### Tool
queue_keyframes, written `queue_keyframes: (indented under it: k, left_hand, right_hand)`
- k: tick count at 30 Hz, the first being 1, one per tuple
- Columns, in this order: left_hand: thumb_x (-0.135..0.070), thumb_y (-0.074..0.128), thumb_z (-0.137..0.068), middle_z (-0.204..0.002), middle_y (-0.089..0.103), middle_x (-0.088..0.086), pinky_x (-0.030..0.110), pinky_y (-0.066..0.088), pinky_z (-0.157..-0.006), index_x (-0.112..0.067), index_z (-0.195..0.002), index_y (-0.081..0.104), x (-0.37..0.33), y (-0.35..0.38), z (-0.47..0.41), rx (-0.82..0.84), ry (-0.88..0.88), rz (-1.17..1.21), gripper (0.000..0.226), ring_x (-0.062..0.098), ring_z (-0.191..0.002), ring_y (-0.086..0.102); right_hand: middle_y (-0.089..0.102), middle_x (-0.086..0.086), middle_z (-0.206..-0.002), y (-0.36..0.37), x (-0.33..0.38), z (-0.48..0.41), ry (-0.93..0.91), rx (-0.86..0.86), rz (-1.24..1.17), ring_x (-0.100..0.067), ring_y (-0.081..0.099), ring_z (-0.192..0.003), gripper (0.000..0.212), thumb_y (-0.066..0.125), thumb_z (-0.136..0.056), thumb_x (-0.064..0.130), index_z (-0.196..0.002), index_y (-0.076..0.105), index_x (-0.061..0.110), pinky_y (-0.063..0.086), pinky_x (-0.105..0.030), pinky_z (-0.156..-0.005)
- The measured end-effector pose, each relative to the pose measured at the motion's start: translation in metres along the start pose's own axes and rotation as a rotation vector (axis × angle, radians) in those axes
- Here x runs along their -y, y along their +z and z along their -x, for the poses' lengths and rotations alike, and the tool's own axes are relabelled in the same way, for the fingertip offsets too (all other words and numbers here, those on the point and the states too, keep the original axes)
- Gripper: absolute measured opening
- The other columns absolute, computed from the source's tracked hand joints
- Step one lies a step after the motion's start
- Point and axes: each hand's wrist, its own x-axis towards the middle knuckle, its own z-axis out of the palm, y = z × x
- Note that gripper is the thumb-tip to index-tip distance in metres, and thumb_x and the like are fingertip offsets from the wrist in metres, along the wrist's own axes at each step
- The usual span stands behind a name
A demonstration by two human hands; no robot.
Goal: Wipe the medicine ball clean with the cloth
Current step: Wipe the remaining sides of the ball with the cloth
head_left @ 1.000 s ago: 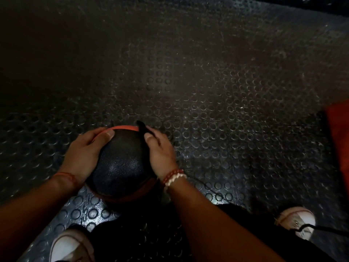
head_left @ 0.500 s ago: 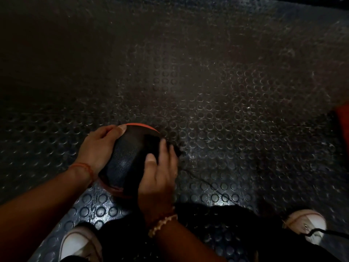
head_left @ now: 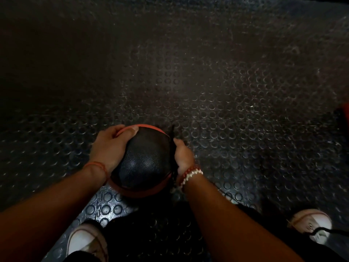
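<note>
The left hand (head_left: 111, 148) cups the medicine ball (head_left: 145, 159) at 9 o'clock, so the right hand (head_left: 184, 156), gripping the cloth (head_left: 172, 148) at 3 o'clock, should press firmly in overlapping strokes.

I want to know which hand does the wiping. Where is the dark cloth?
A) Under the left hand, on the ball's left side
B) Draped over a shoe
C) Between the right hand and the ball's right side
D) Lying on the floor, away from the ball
C: the dark cloth is pressed by the right hand against the right side of the medicine ball, while the left hand holds the ball's left side without any cloth.
</note>
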Motion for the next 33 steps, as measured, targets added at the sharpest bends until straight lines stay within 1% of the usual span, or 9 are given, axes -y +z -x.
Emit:
queue_keyframes:
  k: [3,6,12,16,21,23,25,29,33]
  left_hand:
    - [-0.050,0.067,-0.084,-0.074,0.071,-0.016,0.022,0.045,-0.068,-0.030,-0.080,0.073,-0.006,0.002,0.001,0.006,0.025,-0.032,0.021,0.004,-0.078,0.066]
    - [-0.060,0.060,-0.084,-0.088,0.071,-0.012,0.023,0.044,-0.074,-0.028,-0.087,0.070,-0.004,0.004,0.000,-0.005,0.052,-0.122,0.033,0.010,-0.089,0.065]
    - [-0.057,0.028,-0.094,-0.134,0.056,0.001,0.050,0.034,-0.110,-0.042,-0.120,0.060,0.005,0.004,-0.005,0.074,0.097,-0.327,0.045,0.028,-0.126,0.049]
    - [-0.066,0.041,-0.083,-0.132,0.054,-0.003,0.044,0.034,-0.112,-0.046,-0.120,0.061,0.001,0.001,-0.005,0.086,0.055,-0.287,0.047,0.020,-0.125,0.050]
    - [-0.070,0.045,-0.068,-0.126,0.060,-0.002,0.041,0.042,-0.106,-0.042,-0.104,0.067,-0.012,0.000,-0.009,0.120,-0.009,-0.161,0.051,0.017,-0.113,0.059]
    - [-0.068,0.048,-0.071,-0.125,0.062,-0.003,0.040,0.043,-0.105,-0.042,-0.094,0.067,-0.015,0.001,-0.015,0.139,-0.025,-0.146,0.039,0.018,-0.111,0.059]
    - [-0.065,0.051,-0.080,-0.130,0.060,-0.003,0.039,0.040,-0.109,-0.042,-0.102,0.067,-0.019,0.003,-0.020,0.185,-0.027,-0.178,0.036,0.019,-0.119,0.056]
    - [-0.055,0.041,-0.098,-0.127,0.060,-0.002,0.031,0.045,-0.093,-0.029,-0.126,0.061,-0.032,-0.002,-0.029,0.323,-0.101,-0.238,0.043,0.019,-0.111,0.057]
    - [-0.067,0.045,-0.090,-0.097,0.066,-0.003,0.030,0.045,-0.077,-0.020,-0.108,0.068,-0.021,-0.006,-0.024,0.316,-0.089,-0.192,0.054,0.018,-0.088,0.061]
  right_hand:
    - [0.068,-0.007,-0.106,0.008,-0.037,0.015,-0.050,-0.123,-0.149,-0.019,0.059,-0.104,0.030,0.046,-0.095,0.035,-0.095,0.069,0.015,0.052,-0.030,-0.087]
    - [0.041,-0.004,-0.148,0.017,-0.049,0.036,-0.363,-0.238,0.127,-0.020,0.039,-0.135,0.042,0.041,-0.099,0.035,-0.139,0.049,0.024,0.029,-0.037,-0.115]
    - [0.040,0.003,-0.148,0.021,0.012,0.032,-0.748,0.012,0.878,-0.023,0.035,-0.136,0.046,0.030,-0.099,0.043,-0.140,0.047,0.032,0.028,-0.041,-0.114]
    - [0.056,-0.013,-0.136,0.017,0.041,-0.010,-0.467,0.195,0.773,-0.030,0.050,-0.126,0.040,0.038,-0.102,0.028,-0.128,0.059,0.006,0.038,-0.036,-0.108]
    - [0.066,-0.007,-0.115,-0.014,0.000,-0.020,-0.053,0.011,0.116,-0.021,0.061,-0.104,0.040,0.053,-0.095,0.035,-0.117,0.066,0.005,0.053,-0.018,-0.083]
    - [0.069,-0.005,-0.100,-0.009,-0.033,-0.001,-0.058,-0.045,-0.184,-0.023,0.063,-0.098,0.033,0.050,-0.096,0.035,-0.111,0.068,0.012,0.054,-0.014,-0.074]
    - [0.064,-0.002,-0.123,0.004,-0.065,0.025,-0.204,-0.121,-0.269,-0.020,0.057,-0.119,0.041,0.053,-0.088,0.041,-0.124,0.064,0.023,0.046,-0.032,-0.103]
    - [0.021,0.013,-0.145,0.019,-0.074,0.062,-0.582,-0.258,0.062,0.003,0.019,-0.135,0.068,0.040,-0.084,0.043,-0.150,0.027,0.028,0.016,-0.012,-0.108]
    - [0.036,-0.001,-0.151,-0.004,-0.018,0.026,-0.675,-0.226,0.298,-0.017,0.036,-0.137,0.056,0.035,-0.091,0.042,-0.146,0.038,0.029,0.024,-0.029,-0.116]
